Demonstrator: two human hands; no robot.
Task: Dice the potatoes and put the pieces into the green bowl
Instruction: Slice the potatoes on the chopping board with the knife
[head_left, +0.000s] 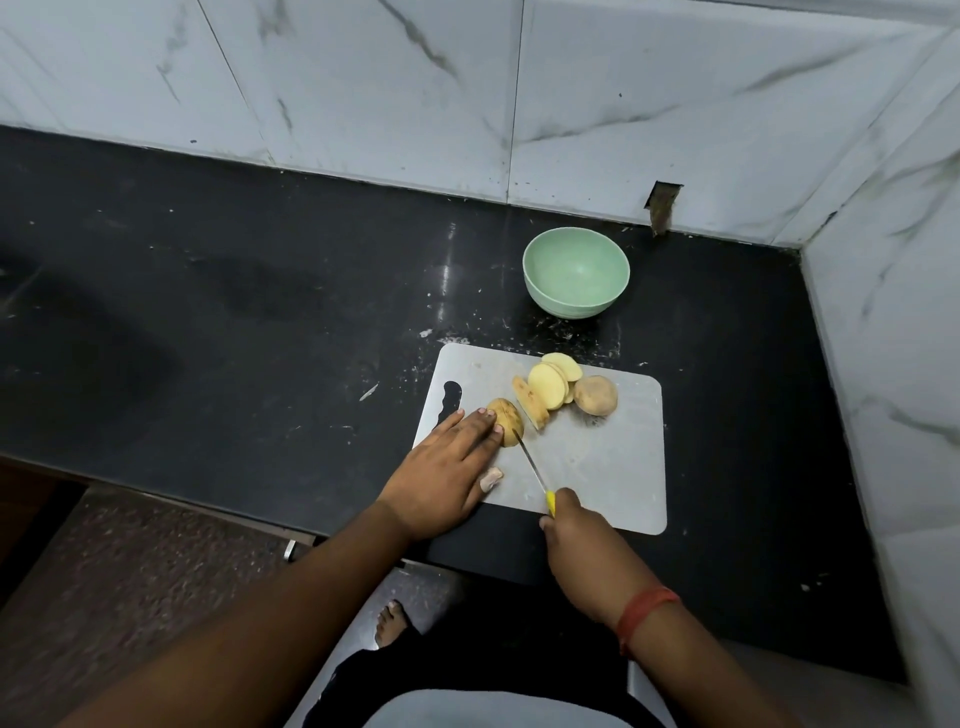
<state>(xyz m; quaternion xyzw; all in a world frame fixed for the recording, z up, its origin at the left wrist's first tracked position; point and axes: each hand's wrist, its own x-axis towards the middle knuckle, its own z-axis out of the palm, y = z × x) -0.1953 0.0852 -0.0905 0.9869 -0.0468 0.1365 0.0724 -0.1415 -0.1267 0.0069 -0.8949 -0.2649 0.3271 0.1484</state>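
Now two hands work over one grey cutting board (613, 457) on the black surface (260, 322). Left hand (447, 467) lies with straight fingers pressing one potato half (509, 418). Just beside it, the right hand (571, 530) grips one yellow-handled knife (535, 467), its blade pointing away toward that half. Beyond the blade lie about four potato slices (548, 387), then one whole potato (596, 396). Farther beyond, one green bowl (576, 301) holds nothing.

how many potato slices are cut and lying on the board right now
4, maybe more hidden: a skin-edged slice beside the held potato, and three overlapping slices by the whole potato.
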